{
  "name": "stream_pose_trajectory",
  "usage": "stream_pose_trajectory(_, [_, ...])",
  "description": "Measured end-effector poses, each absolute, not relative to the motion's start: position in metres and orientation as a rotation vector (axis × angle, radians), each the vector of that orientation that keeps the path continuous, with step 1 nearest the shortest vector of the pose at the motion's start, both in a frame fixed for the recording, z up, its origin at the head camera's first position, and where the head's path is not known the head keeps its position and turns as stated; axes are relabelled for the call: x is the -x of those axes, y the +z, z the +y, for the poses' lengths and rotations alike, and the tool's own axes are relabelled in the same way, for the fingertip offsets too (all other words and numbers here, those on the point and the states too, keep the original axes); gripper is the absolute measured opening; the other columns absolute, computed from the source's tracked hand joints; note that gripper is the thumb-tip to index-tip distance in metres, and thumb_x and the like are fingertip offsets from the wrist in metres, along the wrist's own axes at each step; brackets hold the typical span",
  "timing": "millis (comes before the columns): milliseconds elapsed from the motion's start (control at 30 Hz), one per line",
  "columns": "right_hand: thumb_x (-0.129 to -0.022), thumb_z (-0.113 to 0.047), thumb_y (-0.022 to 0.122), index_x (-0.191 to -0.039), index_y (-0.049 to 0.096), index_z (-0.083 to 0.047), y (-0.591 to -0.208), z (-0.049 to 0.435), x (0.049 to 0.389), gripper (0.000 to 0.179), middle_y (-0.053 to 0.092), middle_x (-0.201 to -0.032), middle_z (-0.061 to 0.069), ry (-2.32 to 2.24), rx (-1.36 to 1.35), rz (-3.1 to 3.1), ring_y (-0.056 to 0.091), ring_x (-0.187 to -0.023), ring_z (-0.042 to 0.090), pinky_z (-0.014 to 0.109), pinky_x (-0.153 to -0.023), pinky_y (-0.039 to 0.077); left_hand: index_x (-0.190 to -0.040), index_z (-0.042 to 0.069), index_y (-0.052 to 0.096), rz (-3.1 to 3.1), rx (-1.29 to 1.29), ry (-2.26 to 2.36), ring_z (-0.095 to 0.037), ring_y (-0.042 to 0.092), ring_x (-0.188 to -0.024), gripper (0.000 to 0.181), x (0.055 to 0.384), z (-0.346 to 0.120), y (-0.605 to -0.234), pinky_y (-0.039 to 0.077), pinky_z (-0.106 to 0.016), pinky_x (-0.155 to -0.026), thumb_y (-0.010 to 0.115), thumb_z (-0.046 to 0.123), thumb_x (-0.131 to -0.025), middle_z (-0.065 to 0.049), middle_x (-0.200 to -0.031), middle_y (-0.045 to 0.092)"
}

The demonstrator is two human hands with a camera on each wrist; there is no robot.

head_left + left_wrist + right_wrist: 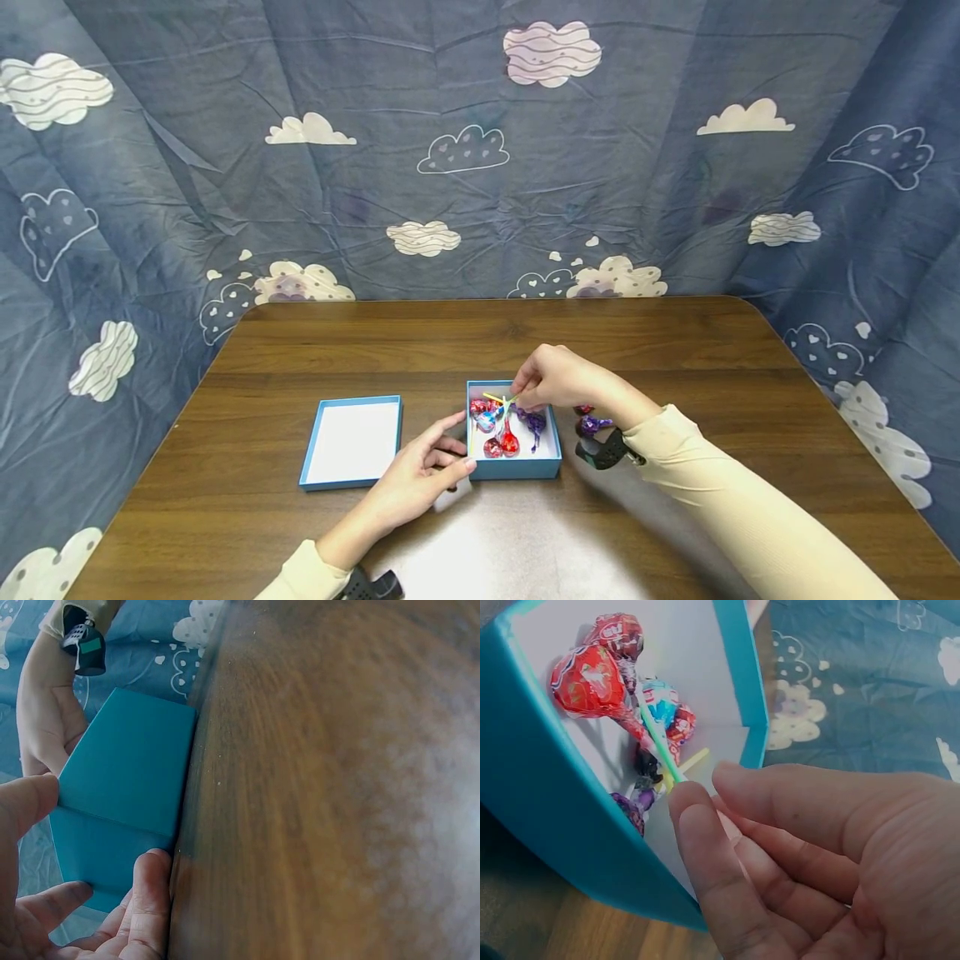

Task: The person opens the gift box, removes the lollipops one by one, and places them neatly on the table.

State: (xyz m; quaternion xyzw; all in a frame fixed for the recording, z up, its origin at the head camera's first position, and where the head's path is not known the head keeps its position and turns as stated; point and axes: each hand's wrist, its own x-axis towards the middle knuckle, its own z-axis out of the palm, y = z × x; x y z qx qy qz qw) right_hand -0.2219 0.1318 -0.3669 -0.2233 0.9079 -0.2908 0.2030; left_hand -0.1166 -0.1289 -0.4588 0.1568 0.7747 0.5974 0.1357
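A blue box [514,470] with a white inside holds several wrapped lollipops. My right hand [558,379] reaches over its back right corner. Thumb and index finger pinch the end of the green stick of a red lollipop [589,681], whose head lies against the white inside. Near it are a darker red lollipop [617,636], a blue and white one [487,421] and purple ones [534,421]. My left hand [420,471] rests against the box's left side, thumb at the front left corner, fingers fairly straight along the wall, seen also in the left wrist view.
Left of the box lies a shallow white-lined blue lid [354,442]. A purple lollipop [591,425] and a red one [583,409] lie on the wooden table [420,342], right of the box beside my right wrist. A cloud-patterned curtain [465,200] hangs behind the table.
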Motion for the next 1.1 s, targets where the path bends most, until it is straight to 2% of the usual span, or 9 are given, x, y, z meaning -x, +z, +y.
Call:
stream_pose_trajectory(167, [-0.093, -0.006, 0.082, -0.099, 0.083, -0.001, -0.369, 0.124, 0.222, 0.008, 0.082, -0.082, 0.005, -0.829, 0.560, 2.531, 0.077, -0.073, 0.010, 0.027, -0.071, 0.066, -0.164, 0.008, 0.041, 2.250, -0.451, 1.727, -0.015, 0.071, -0.099, 0.068, 0.117, -0.130, -0.459, 0.062, -0.023, -0.079, 0.072, 0.021, -0.104, -0.025, -0.130, 0.067])
stream_pose_trajectory(400, [-0.091, -0.006, 0.084, -0.087, 0.082, -0.004, -0.370, 0.116, 0.218, 0.004, 0.080, -0.076, 0.004, -0.752, 0.559, 2.573, 0.077, -0.070, 0.011, 0.025, -0.067, 0.064, -0.164, 0.008, 0.041, 2.245, -0.447, 1.726, -0.018, 0.072, -0.100, 0.068, 0.118, -0.129, -0.459, 0.062, -0.024, -0.079, 0.072, 0.021, -0.104, -0.024, -0.129, 0.067])
stream_pose_trajectory(933, [-0.088, -0.006, 0.085, -0.084, 0.082, -0.006, -0.373, 0.112, 0.213, 0.005, 0.079, -0.072, 0.002, -0.713, 0.598, 2.608, 0.075, -0.066, 0.010, 0.019, -0.063, 0.059, -0.163, 0.008, 0.042, 2.252, -0.445, 1.731, -0.015, 0.071, -0.099, 0.068, 0.117, -0.129, -0.459, 0.061, -0.023, -0.078, 0.072, 0.021, -0.104, -0.024, -0.129, 0.068])
stream_pose_trajectory(1100, [-0.089, -0.005, 0.085, -0.082, 0.082, -0.006, -0.375, 0.112, 0.212, 0.007, 0.080, -0.073, 0.004, -0.748, 0.575, 2.600, 0.076, -0.066, 0.012, 0.022, -0.064, 0.061, -0.163, 0.008, 0.042, 2.251, -0.442, 1.731, -0.015, 0.071, -0.099, 0.068, 0.116, -0.129, -0.459, 0.062, -0.024, -0.078, 0.072, 0.021, -0.104, -0.024, -0.129, 0.068])
